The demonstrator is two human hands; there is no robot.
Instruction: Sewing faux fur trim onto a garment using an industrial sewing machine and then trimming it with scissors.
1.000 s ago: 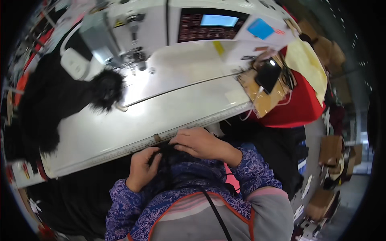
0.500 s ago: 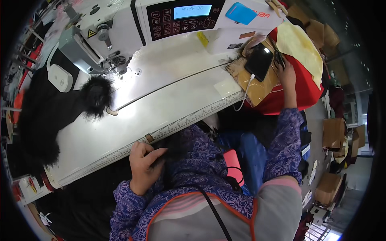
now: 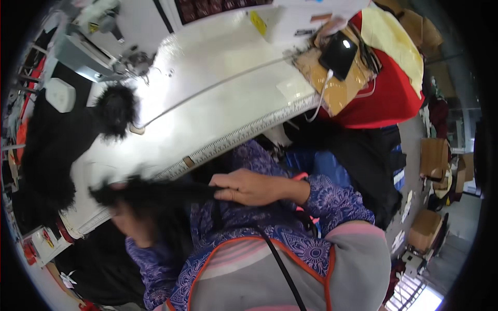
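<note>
Right hand (image 3: 246, 187) gripping black furry strip (image 3: 168, 193), left hand (image 3: 130, 220) at its other end, grip unclear

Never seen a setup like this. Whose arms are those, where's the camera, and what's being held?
There's no robot here: those are a person's own bare hands. A wide fisheye camera on their head looks down, so straight edges bend near the rim.

In front is a white sewing machine on a pale table, with a ruler strip along the near edge. On the table's left lies a black furry piece; toward the right, a black phone with a white cable rests on a shiny brown sheet.

The right hand grips one end of a black furry strip with its fingers. The left hand is at the other end, too blurred to judge its grip.
</note>
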